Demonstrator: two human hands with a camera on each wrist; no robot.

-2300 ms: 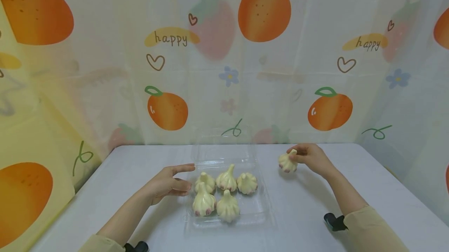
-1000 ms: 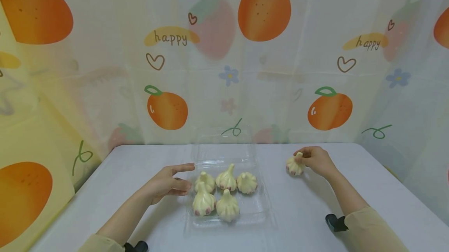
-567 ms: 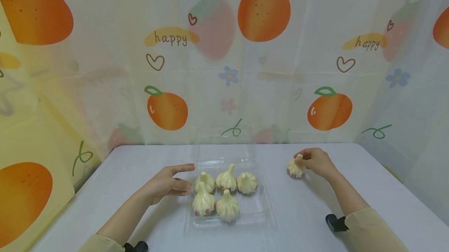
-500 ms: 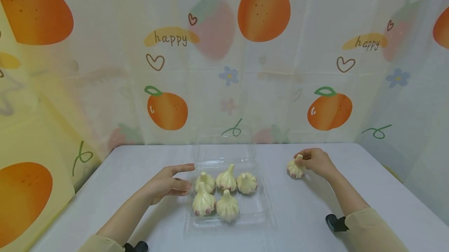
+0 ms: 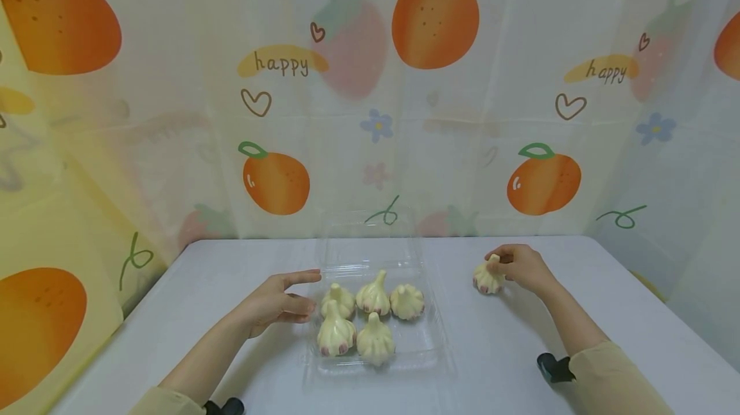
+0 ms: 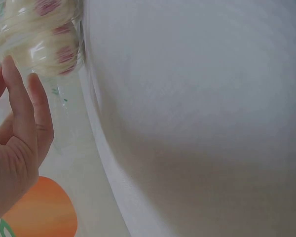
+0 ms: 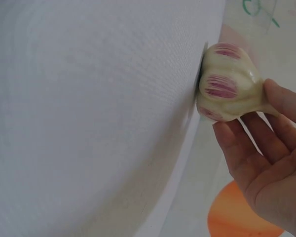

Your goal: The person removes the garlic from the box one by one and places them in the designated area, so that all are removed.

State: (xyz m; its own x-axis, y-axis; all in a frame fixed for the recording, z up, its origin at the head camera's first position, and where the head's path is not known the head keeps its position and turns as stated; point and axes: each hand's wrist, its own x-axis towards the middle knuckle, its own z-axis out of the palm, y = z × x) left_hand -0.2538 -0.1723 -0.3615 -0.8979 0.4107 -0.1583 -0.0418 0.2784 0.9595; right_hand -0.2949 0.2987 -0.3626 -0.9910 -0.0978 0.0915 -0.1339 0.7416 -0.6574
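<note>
My right hand (image 5: 523, 268) pinches a garlic bulb (image 5: 487, 279) by its stem. The right wrist view shows the purple-streaked base of that garlic bulb (image 7: 224, 86) right at the white tabletop, thumb on one side and fingers on the other. Several more pale garlic bulbs (image 5: 376, 341) sit in two rows inside a clear plastic clamshell box (image 5: 422, 354), whose lid stands raised behind. At the box's left wall, my left hand (image 5: 281, 299) has its fingers extended. In the left wrist view, fingertips of the left hand (image 6: 22, 113) lie against the clear wall.
A white table (image 5: 503, 370) bears everything. Behind it hangs a curtain (image 5: 462, 113) printed with oranges and strawberries. The raised clear lid (image 5: 370, 241) stands close to the table's back edge. A black strap piece (image 5: 553, 367) shows at the right sleeve.
Since the earliest frame, my right hand has moved the garlic bulb slightly right and down onto the table area, then held it still. The left hand and box have stayed put.
</note>
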